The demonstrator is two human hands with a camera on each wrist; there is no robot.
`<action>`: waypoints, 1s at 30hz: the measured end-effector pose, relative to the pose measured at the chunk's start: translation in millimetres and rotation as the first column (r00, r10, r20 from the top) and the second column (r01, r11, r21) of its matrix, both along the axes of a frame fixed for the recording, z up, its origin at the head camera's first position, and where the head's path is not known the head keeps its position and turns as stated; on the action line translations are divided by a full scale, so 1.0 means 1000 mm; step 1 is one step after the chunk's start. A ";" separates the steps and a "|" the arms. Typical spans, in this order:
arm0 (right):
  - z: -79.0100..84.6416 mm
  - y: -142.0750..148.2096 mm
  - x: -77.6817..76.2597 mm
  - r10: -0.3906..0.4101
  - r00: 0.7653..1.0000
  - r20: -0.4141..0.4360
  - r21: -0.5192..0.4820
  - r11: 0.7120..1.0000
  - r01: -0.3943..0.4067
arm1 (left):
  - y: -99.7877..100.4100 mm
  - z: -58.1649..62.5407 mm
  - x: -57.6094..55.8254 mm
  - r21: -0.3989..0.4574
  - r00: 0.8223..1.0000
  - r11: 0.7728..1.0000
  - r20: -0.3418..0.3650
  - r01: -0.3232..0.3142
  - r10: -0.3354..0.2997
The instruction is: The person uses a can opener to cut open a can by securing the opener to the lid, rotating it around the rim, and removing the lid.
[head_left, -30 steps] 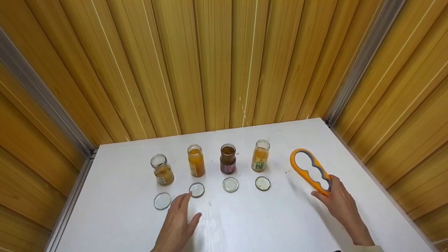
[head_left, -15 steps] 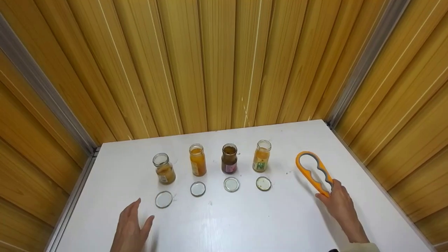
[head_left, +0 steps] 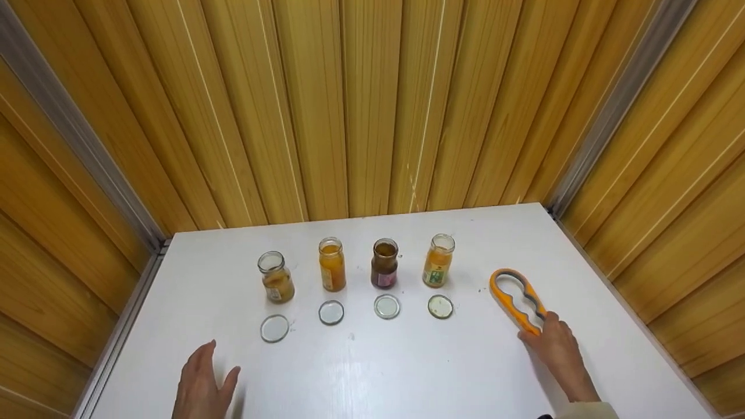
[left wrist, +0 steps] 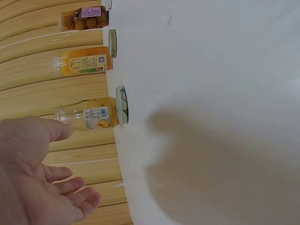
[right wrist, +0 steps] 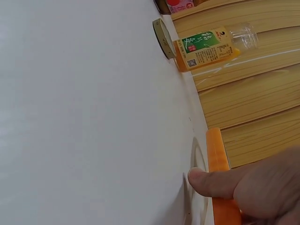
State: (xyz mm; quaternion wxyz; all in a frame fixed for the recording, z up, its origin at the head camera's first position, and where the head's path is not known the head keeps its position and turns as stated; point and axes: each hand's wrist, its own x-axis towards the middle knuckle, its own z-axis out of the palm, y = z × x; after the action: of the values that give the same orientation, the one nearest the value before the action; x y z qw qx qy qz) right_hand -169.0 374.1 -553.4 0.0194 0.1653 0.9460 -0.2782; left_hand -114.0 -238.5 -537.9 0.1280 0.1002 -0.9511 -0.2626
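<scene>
My right hand grips the near end of an orange jar opener with grey scalloped inner edges; in the right wrist view the thumb lies across its orange side. At the left, my left hand hovers over the table with fingers relaxed and holds nothing. Lidless glass jars stand in a row: a pale fruit jar, an orange one, a dark one and a yellow one with a green label. Before each lies its round metal lid, such as the leftmost lid.
The white table is bounded by yellow wood-patterned panels at the back and sides. Other lids lie in line, one a greenish lid at the right. Small specks dot the surface near the jars.
My left hand has moved left, away from the second lid, to the table's left part. The right hand has lowered the jar opener toward the table.
</scene>
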 end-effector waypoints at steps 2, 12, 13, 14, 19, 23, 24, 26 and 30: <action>0.000 -0.002 0.000 0.004 1.000 -0.004 0.008 1.000 -0.004 | -0.002 -0.001 0.000 -0.009 1.000 1.000 -0.002 -0.012 0.012; 0.000 -0.013 -0.002 0.021 1.000 -0.004 0.027 0.999 -0.021 | -0.012 -0.005 0.003 -0.058 0.998 0.998 -0.051 -0.034 0.031; -0.001 -0.013 -0.002 0.027 1.000 -0.009 0.036 0.999 -0.027 | -0.014 -0.006 0.003 -0.067 0.998 0.997 -0.060 -0.025 0.021; -0.001 -0.014 -0.002 0.031 0.999 -0.014 0.046 0.998 -0.031 | -0.015 -0.006 0.004 -0.077 0.997 0.997 -0.072 -0.016 0.010; -0.003 -0.018 -0.001 0.044 0.997 -0.068 0.115 0.993 -0.036 | -0.020 -0.008 0.003 -0.120 0.990 0.993 -0.135 0.015 -0.032; -0.003 -0.021 0.001 0.048 0.992 -0.114 0.189 0.982 -0.026 | -0.019 -0.008 0.003 -0.128 0.988 0.992 -0.152 0.017 -0.036; -0.003 -0.021 0.001 0.052 0.991 -0.123 0.203 0.979 -0.026 | -0.019 -0.008 0.003 -0.128 0.989 0.992 -0.147 0.015 -0.034; -0.003 -0.022 0.002 0.053 0.990 -0.130 0.217 0.976 -0.024 | -0.018 -0.008 0.003 -0.129 0.991 0.992 -0.128 0.013 -0.030; -0.005 -0.022 0.002 0.083 0.984 -0.156 0.246 0.968 -0.043 | -0.017 -0.006 0.003 -0.129 0.996 0.991 -0.085 0.028 -0.039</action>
State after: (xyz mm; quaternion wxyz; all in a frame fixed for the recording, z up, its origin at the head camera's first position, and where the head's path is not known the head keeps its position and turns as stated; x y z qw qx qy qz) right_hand -167.4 352.5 -558.7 -0.0707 0.1124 0.9759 -0.1729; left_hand -111.0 -255.7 -543.7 0.1712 0.0643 -0.9610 -0.2074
